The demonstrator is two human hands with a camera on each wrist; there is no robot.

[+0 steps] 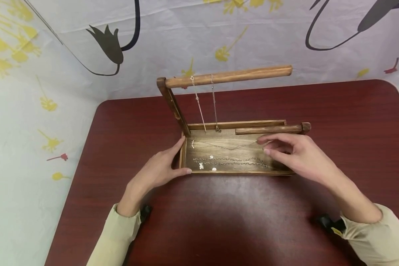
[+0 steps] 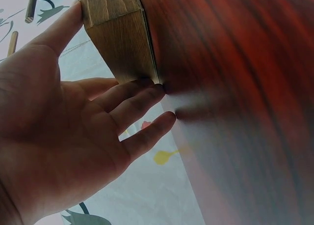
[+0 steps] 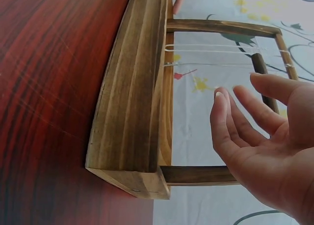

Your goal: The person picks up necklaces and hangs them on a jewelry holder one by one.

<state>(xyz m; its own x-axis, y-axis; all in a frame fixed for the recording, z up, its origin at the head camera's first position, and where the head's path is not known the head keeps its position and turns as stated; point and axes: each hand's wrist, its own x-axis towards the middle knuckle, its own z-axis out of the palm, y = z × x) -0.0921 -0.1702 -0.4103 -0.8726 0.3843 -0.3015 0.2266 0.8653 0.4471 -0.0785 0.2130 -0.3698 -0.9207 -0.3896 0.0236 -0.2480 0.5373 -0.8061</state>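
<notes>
At the left end of the jewelry stand (image 1: pixel 236 172), the left hand (image 1: pixel 157 168), fingers spread, seemingly steadied it while the right hand (image 1: pixel 297 151), fingertips apart, hovered near the thin necklace (image 1: pixel 231 149) inside.

Two hands (image 1: pixel 154 170) flank one wooden tray (image 1: pixel 232 172) with two horizontal bars (image 1: pixel 239 75) and two hanging necklaces (image 1: pixel 214 98). Three small silver pieces (image 1: pixel 201 166) lie toward the tray's front-left corner, one more near its left edge; the loose chains (image 1: pixel 232 160) defy exact counting.
</notes>
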